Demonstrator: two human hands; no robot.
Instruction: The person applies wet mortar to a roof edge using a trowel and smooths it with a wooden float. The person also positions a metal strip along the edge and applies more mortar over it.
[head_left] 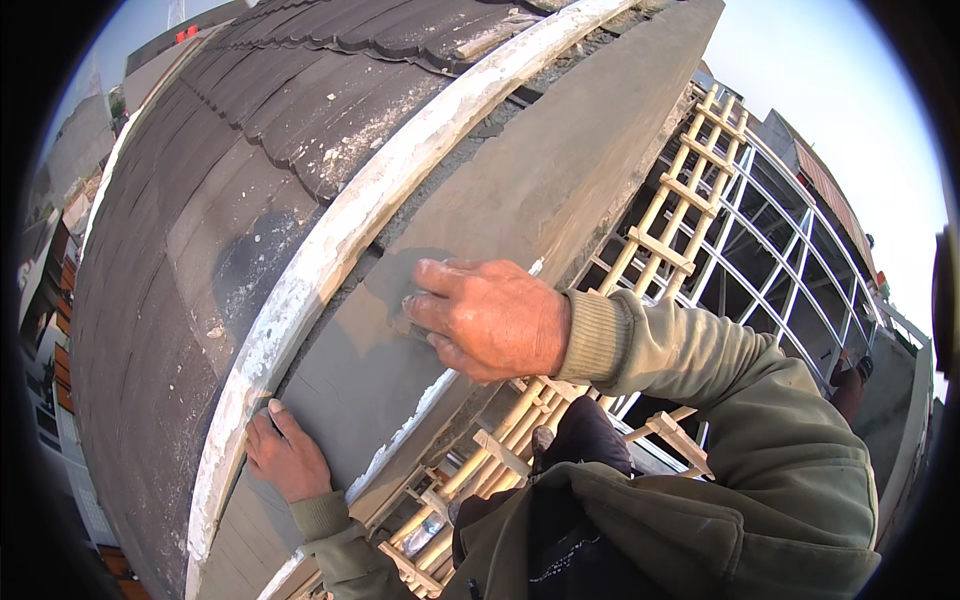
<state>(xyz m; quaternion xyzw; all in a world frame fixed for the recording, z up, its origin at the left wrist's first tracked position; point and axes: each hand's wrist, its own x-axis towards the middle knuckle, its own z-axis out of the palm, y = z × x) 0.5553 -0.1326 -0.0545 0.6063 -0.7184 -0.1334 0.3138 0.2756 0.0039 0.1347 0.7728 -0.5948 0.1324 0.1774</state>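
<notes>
My right hand [490,315] is closed, its fingers curled down against the grey cement surface [500,200] on top of the wall. Whatever lies under those fingers is mostly hidden; a dark, wet-looking patch shows around them. Lower left, my left hand [288,455] leans on the same cement beside the white-coated ridge [330,225]. Its thumb points up along the groove, and the other fingers bend toward the ridge, with no tool visible in them. White material [400,435] lines the near edge of the cement.
Dark roof tiles [240,150] slope away on the left. A bamboo ladder or scaffold [675,205] stands right of the wall, with more bamboo [495,455] below me. Beyond it runs a metal roof frame [780,260] over a drop. Another person's arm [850,385] shows far right.
</notes>
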